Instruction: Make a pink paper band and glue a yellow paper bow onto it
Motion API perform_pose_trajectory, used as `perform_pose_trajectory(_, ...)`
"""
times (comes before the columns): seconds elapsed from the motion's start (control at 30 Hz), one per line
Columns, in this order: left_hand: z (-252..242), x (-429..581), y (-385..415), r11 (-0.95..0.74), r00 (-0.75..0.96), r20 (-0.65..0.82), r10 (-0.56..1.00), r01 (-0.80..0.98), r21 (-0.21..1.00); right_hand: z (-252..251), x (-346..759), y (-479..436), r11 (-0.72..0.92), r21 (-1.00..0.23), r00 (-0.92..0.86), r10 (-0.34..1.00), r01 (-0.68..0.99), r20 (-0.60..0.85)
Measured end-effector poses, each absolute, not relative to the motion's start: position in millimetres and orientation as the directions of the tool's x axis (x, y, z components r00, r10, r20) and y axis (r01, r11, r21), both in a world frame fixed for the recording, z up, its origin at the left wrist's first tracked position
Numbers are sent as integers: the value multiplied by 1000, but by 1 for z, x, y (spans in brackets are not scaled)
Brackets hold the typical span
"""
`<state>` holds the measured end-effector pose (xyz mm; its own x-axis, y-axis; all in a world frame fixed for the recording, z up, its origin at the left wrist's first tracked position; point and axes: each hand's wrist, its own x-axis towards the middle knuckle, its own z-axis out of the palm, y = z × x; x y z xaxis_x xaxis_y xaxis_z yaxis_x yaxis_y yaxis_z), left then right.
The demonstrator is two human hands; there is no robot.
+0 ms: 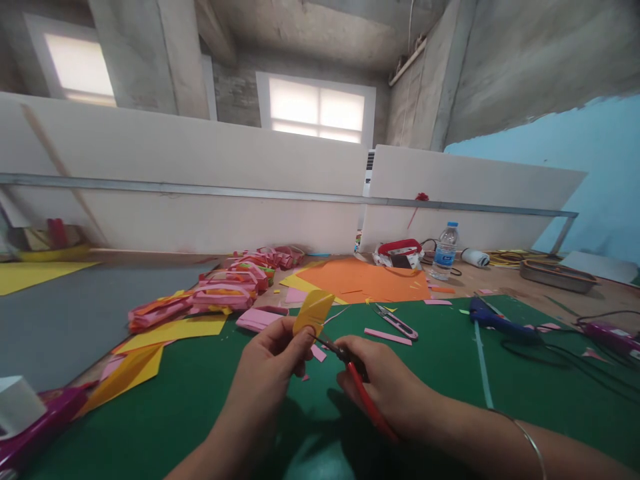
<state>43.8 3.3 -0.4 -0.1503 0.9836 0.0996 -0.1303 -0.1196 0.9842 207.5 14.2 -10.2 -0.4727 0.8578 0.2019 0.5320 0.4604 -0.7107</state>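
My left hand [273, 363] pinches a small yellow paper piece [313, 312] and holds it upright above the green cutting mat [210, 393]. My right hand [385, 383] grips red-handled scissors [357, 380], and their blades touch the lower edge of the yellow piece. A thin metal bangle [530, 440] sits on my right wrist. Both hands hover over the middle of the mat.
Pink and yellow paper strips pile up at the left [220, 293]. An orange sheet [365, 280], small snips [395, 321], a blue glue gun [495, 320], a water bottle [444, 252] and a tray [557, 275] lie beyond. A purple tool [35, 427] sits near left.
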Motion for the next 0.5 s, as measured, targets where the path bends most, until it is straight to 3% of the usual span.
perform_pose_trajectory(0.5, -10, 50, 5, 79, -75, -110, 991, -334, 939, -13, 203, 12, 460, -618, -414, 881, 637, 229)
